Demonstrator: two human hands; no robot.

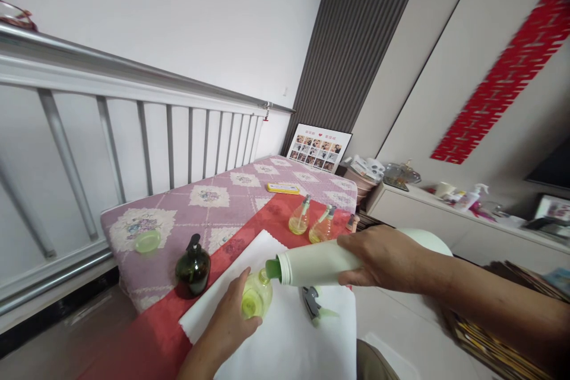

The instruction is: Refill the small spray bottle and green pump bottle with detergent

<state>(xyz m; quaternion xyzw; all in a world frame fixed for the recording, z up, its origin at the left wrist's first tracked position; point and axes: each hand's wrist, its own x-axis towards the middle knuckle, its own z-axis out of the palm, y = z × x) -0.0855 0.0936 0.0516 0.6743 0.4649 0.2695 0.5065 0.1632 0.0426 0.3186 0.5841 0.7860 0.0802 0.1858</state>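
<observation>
While your right hand [374,255] clamps the big pale-green plastic bottle [314,264] nearly sideways, its green spout [273,269] sits at the mouth of the small see-through yellow-green bottle [259,294], probably so stuff can run across. Your left hand [229,314], apart from the right, is curled round that little one over the flat white sheet [307,347], I'd guess to keep it steady, and the grey trigger spray head [310,303] lying nearby is likely off to free up the neck.

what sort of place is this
Most likely a room in someone's home, perhaps a living room: a flowered purple tablecloth, a board of small photos and a long red cut-out wall decoration all look domestic.
</observation>
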